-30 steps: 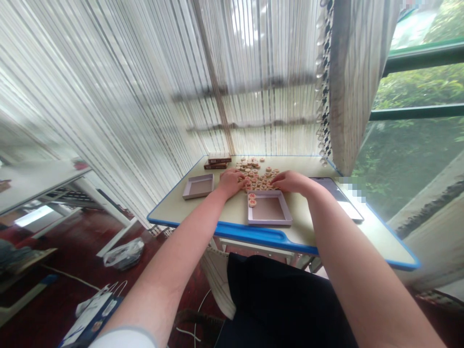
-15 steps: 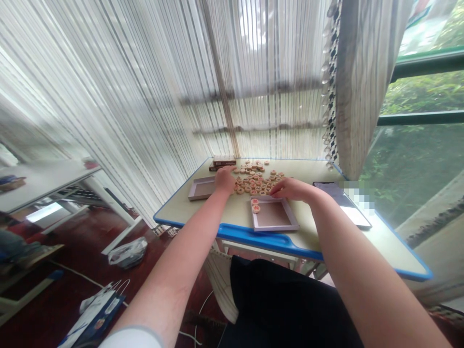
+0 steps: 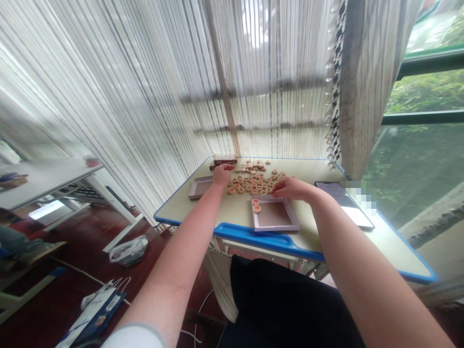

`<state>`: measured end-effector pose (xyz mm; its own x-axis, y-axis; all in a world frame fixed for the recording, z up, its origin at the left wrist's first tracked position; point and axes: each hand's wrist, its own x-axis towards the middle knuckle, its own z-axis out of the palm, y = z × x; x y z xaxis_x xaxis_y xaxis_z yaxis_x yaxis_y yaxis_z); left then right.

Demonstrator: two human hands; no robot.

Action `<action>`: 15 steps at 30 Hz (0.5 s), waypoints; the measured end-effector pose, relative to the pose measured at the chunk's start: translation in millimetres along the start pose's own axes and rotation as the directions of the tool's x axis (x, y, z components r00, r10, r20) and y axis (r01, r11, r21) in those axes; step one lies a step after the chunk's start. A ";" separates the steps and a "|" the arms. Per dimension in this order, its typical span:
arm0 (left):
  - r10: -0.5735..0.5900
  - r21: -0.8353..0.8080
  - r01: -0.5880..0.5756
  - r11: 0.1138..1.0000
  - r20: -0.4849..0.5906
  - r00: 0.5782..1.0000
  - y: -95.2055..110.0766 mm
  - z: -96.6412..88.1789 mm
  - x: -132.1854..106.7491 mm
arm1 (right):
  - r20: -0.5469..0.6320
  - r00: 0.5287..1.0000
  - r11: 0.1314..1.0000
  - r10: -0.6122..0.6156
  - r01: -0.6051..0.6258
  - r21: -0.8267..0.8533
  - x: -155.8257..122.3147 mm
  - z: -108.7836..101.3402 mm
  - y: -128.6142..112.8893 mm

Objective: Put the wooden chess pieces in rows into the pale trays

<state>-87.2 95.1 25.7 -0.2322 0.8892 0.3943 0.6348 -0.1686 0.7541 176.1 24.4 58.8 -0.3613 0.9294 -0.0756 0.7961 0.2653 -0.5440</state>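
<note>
since our left hand [image 3: 222, 175] slid farther left of the near box [image 3: 273, 216], more loose pieces [image 3: 254, 184] show behind it, easier to reach. two pieces [image 3: 257, 209] sit in its back left corner. our right hand [image 3: 292, 187] bends by its back edge. we can't tell either grip.

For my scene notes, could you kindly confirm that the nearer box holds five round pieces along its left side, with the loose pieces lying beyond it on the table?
Not quite: the nearer box holds two round pieces, not five, along its left side, as the head view shows; the loose pieces do lie beyond it on the table.
</note>
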 end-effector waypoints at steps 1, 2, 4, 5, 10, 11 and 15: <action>0.003 0.023 -0.003 1.000 0.004 1.000 -0.1 0.0 -0.8 | 0.002 1.000 1.000 0.001 -0.001 -0.005 -0.2 -0.2 0.0; 0.017 0.062 -0.018 0.998 0.008 1.000 0.3 0.2 -2.7 | 0.004 1.000 1.000 0.004 -0.004 -0.006 -0.5 -0.4 0.1; 0.088 0.170 -0.089 0.981 0.013 0.996 2.7 1.8 -8.9 | 0.004 1.000 1.000 0.003 -0.003 0.007 -0.6 -0.3 0.9; 0.136 0.228 -0.137 0.964 0.018 0.990 5.1 3.2 -12.5 | -0.012 1.000 1.000 -0.001 0.001 0.022 -0.2 0.1 1.9; 0.255 0.412 -0.314 0.855 0.193 0.947 25.3 18.4 -16.5 | -0.291 0.957 1.000 0.015 -0.008 0.027 11.7 6.0 13.1; 0.257 0.433 -0.342 0.834 0.244 0.935 29.5 22.7 -12.4 | -0.357 0.934 1.000 0.028 -0.025 0.013 15.4 7.3 16.1; 0.240 0.450 -0.431 0.782 0.421 0.875 38.5 40.0 11.3 | -0.522 0.851 0.997 0.054 -0.075 -0.020 28.8 9.3 26.2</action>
<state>-35.9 115.7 38.1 0.2595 0.9165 0.3044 0.9282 -0.3238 0.1836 182.0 55.7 34.6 -0.0113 0.9393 0.3429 0.8307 0.1997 -0.5197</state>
